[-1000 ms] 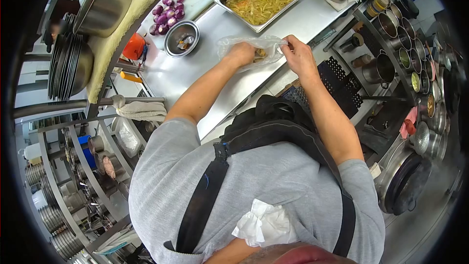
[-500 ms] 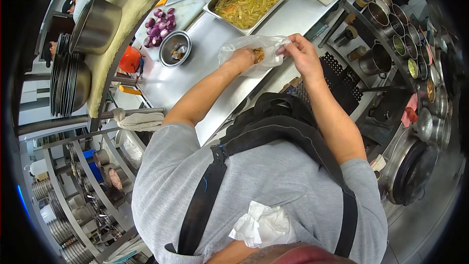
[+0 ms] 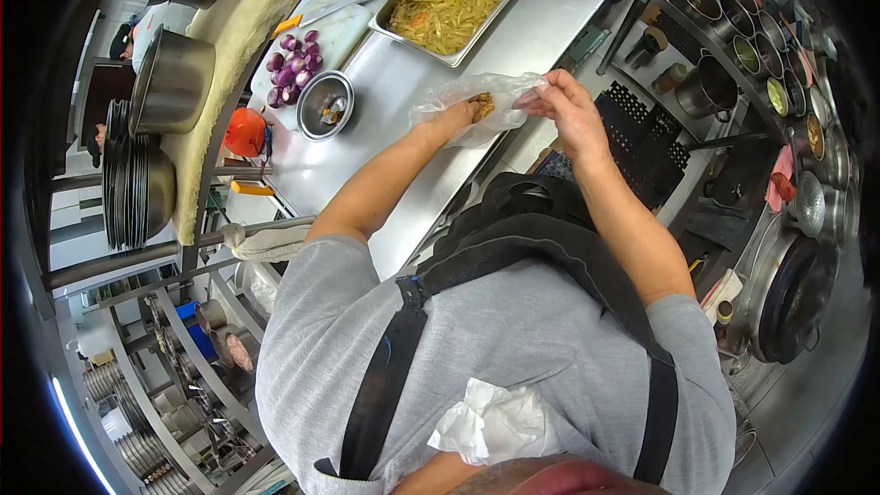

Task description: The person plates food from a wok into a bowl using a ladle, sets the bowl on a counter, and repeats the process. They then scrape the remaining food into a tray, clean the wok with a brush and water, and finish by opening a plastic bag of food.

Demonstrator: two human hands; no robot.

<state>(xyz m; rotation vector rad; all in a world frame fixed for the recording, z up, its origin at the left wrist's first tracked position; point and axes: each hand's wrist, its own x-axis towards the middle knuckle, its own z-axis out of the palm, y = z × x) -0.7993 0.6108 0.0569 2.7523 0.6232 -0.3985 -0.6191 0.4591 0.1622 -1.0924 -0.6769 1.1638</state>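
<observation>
KITCHEN LINE: A cook in a grey shirt and black apron works a thin, clear plastic bag (image 3: 429,112) with 2 bare hands over the front edge of a long stainless-steel counter (image 3: 367,156). The left hand (image 3: 456,117) appears sunk in the bag's mouth, its fingers curled around a small brownish lump of food (image 3: 481,107). The right hand (image 3: 570,110) pinches the bag's rim between thumb and fingertips, drawing the film taut. Whether the bag touches the steel cannot be told.

Beyond it sits a rectangular steel tray of pale-yellow shredded vegetables (image 3: 409,46). A small round steel bowl (image 3: 303,115) and a heap of purple shallots (image 3: 289,64) lie to the left.

Done well, the step likely calls for the right-hand pinch to hold the mouth wide and steady. The left hand would then set the lump deep before letting go. The film looks easy to tear, or to collapse onto the wrist.
</observation>
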